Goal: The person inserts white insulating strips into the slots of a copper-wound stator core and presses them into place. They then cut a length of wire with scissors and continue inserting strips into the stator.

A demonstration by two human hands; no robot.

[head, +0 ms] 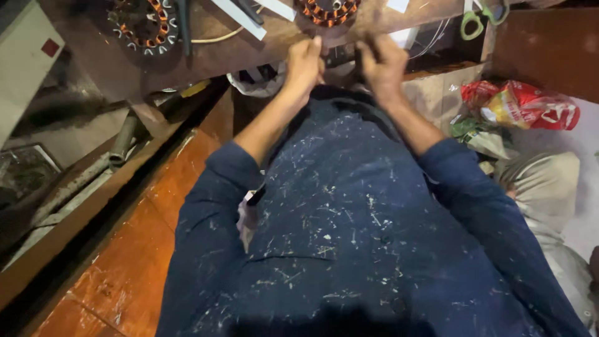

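Note:
Both my arms, in dark blue speckled sleeves, reach up to the near edge of a wooden workbench (pixel 206 59). My left hand (pixel 304 62) is curled into a loose fist at that edge. My right hand (pixel 382 62), blurred, has its fingers bent close beside it. A small dark object (pixel 340 59) lies between the two hands; I cannot tell whether either hand grips it. Just beyond the hands sits a round motor stator with copper windings (pixel 327 9).
A second wound stator (pixel 140 25) lies at the bench's far left, with white paper strips (pixel 240 15) near it. Green-handled scissors (pixel 483 15) rest at the top right. A red plastic bag (pixel 530 103) lies on the right, and a wooden plank (pixel 143 249) runs along the left.

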